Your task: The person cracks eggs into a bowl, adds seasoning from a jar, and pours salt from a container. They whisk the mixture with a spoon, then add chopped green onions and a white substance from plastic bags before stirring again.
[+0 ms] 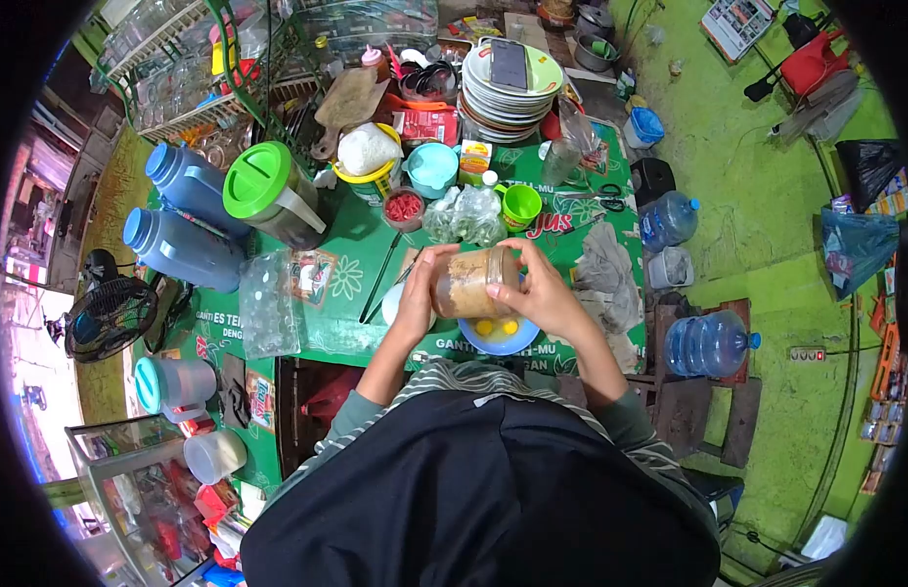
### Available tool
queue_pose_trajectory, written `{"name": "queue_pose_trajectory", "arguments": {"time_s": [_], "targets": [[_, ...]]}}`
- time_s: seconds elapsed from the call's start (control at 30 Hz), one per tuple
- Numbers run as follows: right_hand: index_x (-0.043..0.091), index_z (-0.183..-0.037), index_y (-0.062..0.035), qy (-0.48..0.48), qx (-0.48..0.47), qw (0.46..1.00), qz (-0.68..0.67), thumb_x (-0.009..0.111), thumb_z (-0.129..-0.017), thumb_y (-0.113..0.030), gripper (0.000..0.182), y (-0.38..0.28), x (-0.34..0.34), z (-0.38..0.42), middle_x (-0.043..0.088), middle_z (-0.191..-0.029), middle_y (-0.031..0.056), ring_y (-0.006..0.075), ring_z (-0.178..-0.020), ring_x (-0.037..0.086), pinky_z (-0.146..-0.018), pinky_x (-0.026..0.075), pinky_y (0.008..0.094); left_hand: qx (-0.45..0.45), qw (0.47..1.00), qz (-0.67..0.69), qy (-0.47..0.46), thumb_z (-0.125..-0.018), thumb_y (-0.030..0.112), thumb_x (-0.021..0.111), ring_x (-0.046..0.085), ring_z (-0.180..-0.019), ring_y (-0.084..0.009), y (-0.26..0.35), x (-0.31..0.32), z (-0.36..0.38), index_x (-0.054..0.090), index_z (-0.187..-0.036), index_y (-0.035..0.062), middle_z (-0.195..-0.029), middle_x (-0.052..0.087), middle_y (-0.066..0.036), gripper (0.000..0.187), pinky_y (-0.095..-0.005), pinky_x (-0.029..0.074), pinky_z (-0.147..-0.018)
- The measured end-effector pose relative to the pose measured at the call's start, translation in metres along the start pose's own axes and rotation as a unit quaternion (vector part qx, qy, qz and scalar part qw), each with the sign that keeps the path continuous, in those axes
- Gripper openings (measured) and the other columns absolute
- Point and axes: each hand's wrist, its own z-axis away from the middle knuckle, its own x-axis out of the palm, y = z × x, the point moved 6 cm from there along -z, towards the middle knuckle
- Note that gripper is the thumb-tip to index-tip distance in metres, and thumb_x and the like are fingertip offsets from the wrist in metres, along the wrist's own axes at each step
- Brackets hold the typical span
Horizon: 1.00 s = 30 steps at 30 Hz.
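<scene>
Here, the fingers of your left hand (420, 295) curl around one end of the jar (462, 286), while those of your right hand (540, 292), partly spread, grip its rim end. You hold it sideways, raised near the blue bowl (503, 348) of egg yolks (485, 327) on the green surface (361, 237).

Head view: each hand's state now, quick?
Left hand: closed on the jar, at its left end.
Right hand: closed on the same jar, at its right end.
</scene>
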Motion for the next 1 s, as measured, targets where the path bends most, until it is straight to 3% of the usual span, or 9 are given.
{"name": "queue_pose_trajectory", "arguments": {"time_s": [0.07, 0.27, 0.43, 0.53, 0.63, 0.73, 0.8, 0.87, 1.0], "targets": [[0.043, -0.135, -0.0119, 0.029, -0.011, 0.99, 0.139, 0.079, -0.078, -0.044, 0.074, -0.009, -0.013, -0.004, 0.052, -0.125, 0.0211, 0.0378, -0.11, 0.06, -0.089, 0.051, 0.0452, -0.006, 0.997, -0.071, 0.016, -0.107, 0.047, 0.024, 0.05, -0.126, -0.0274, 0.002, -0.025, -0.001, 0.051, -0.135, -0.0017, -0.134, 0.054, -0.017, 0.062, -0.0365, 0.035, -0.109], [0.046, -0.132, -0.0164, 0.156, 0.074, 0.905, 0.39, 0.081, -0.07, -0.043, 0.076, 0.001, -0.073, 0.001, 0.052, -0.117, 0.0211, 0.0438, -0.103, 0.062, -0.084, 0.053, 0.0511, -0.008, 0.917, -0.384, 0.109, -0.101, 0.041, 0.05, 0.05, -0.128, -0.0299, -0.002, -0.106, 0.046, 0.041, -0.144, 0.0016, -0.139, 0.051, -0.021, 0.059, -0.0416, 0.036, -0.109], [0.044, -0.14, -0.0154, 0.098, 0.167, 0.905, 0.38, 0.081, -0.07, -0.046, 0.085, 0.106, -0.078, 0.001, 0.047, -0.13, 0.0258, 0.0451, -0.112, 0.058, -0.093, 0.05, 0.0498, -0.182, 0.968, -0.174, 0.01, -0.089, 0.035, 0.071, 0.048, -0.13, -0.0308, -0.062, -0.123, 0.069, 0.034, -0.148, 0.0025, -0.142, 0.047, -0.023, 0.077, -0.0427, 0.036, -0.11], [0.042, -0.144, -0.0201, 0.081, 0.19, 0.893, 0.4, 0.08, -0.069, -0.05, 0.089, 0.13, -0.065, 0.008, 0.05, -0.128, 0.0223, 0.0424, -0.113, 0.059, -0.09, 0.05, 0.0536, -0.031, 0.928, -0.364, -0.075, -0.054, 0.028, 0.097, 0.045, -0.131, -0.0335, -0.064, -0.102, 0.068, 0.035, -0.147, 0.0025, -0.141, 0.048, -0.019, 0.114, -0.0433, 0.036, -0.109], [0.04, -0.146, -0.0178, 0.1, 0.23, 0.879, 0.406, 0.076, -0.074, -0.055, 0.089, 0.128, -0.053, 0.01, 0.047, -0.136, 0.022, 0.042, -0.12, 0.054, -0.098, 0.043, 0.0596, 0.03, 0.909, -0.416, -0.017, -0.055, 0.027, 0.096, 0.047, -0.127, -0.0349, -0.072, -0.092, 0.06, 0.04, -0.143, 0.0014, -0.136, 0.051, -0.018, 0.107, -0.0435, 0.037, -0.107], [0.041, -0.146, -0.0134, 0.19, 0.158, 0.832, 0.497, 0.071, -0.079, -0.056, 0.085, 0.095, -0.044, 0.009, 0.045, -0.141, 0.0215, 0.0414, -0.124, 0.05, -0.101, 0.036, 0.065, 0.011, 0.944, -0.329, 0.01, -0.055, 0.025, 0.095, 0.048, -0.125, -0.0338, -0.073, -0.084, 0.057, 0.044, -0.139, 0.0007, -0.132, 0.053, -0.017, 0.101, -0.0436, 0.039, -0.104], [0.039, -0.148, -0.0109, 0.1, -0.02, 0.896, 0.432, 0.072, -0.08, -0.053, 0.087, 0.067, -0.014, 0.001, 0.042, -0.144, 0.0228, 0.042, -0.126, 0.049, -0.105, 0.037, 0.0585, 0.022, 0.944, -0.328, 0.033, -0.058, 0.025, 0.093, 0.05, -0.121, -0.0331, -0.053, -0.076, 0.061, 0.044, -0.14, 0.0015, -0.125, 0.053, -0.017, 0.098, -0.0429, 0.041, -0.102], [0.036, -0.15, -0.011, 0.01, -0.114, 0.974, 0.196, 0.077, -0.078, -0.049, 0.091, 0.025, 0.031, 0.004, 0.04, -0.145, 0.0237, 0.044, -0.127, 0.046, -0.107, 0.038, 0.0522, 0.035, 0.941, -0.338, 0.008, -0.059, 0.025, 0.092, 0.05, -0.12, -0.0332, -0.028, -0.068, 0.06, 0.043, -0.14, 0.0023, -0.123, 0.052, -0.017, 0.098, -0.0428, 0.041, -0.102], [0.038, -0.147, -0.0113, 0.005, -0.208, 0.964, 0.168, 0.081, -0.075, -0.04, 0.089, -0.049, 0.081, 0.02, 0.04, -0.14, 0.0244, 0.0427, -0.122, 0.049, -0.103, 0.042, 0.048, 0.08, 0.931, -0.35, -0.065, -0.059, 0.022, 0.088, 0.052, -0.116, -0.0349, 0.033, -0.038, 0.054, 0.041, -0.144, 0.0045, -0.119, 0.049, -0.017, 0.098, -0.0424, 0.044, -0.101]]}}
